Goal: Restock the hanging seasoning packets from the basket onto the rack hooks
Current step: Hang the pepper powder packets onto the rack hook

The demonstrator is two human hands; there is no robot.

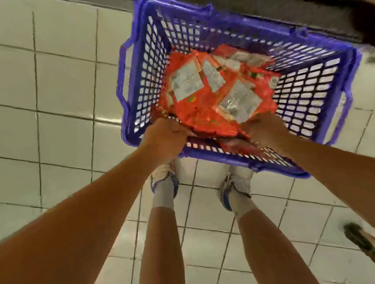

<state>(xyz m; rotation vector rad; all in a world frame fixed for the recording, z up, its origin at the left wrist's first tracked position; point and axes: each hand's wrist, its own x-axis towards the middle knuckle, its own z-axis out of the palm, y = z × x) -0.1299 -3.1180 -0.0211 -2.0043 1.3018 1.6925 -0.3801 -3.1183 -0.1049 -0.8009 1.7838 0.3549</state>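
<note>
Both arms reach straight down into the blue basket (313, 92) on the tiled floor (32, 90). The left hand (165, 136) grips the near edge of a bunched stack of red seasoning packets (211, 95), and the right hand (265, 131) grasps the same bunch from the other side — fingers curled into the foil. The rest of the packets lie just beyond the knuckles, inside the basket. Below the wrists, two white sneakers (233, 190) stand just beside the basket's near wall.
</note>
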